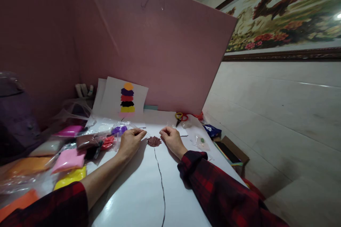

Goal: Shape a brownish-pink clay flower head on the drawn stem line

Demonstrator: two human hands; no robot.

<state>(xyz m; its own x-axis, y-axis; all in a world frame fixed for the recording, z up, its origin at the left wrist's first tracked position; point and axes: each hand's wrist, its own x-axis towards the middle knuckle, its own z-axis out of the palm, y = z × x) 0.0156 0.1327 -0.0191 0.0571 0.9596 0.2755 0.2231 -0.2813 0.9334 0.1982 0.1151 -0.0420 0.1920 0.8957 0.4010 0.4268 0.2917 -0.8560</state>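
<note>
A small brown ribbed clay piece lies on the white table at the top end of a thin black line. My left hand rests just left of it, fingers pinched together on something thin that I cannot make out. Just right of the clay piece, my right hand is curled with fingertips pressed together; what it holds, if anything, is hidden. Both sleeves are red and black plaid.
Bagged clay in pink, yellow and orange, plus other colours, lies at the left. A white card with stacked colour blobs leans on the pink board. Red-and-yellow scissors lie behind; a cardboard box sits at the right edge.
</note>
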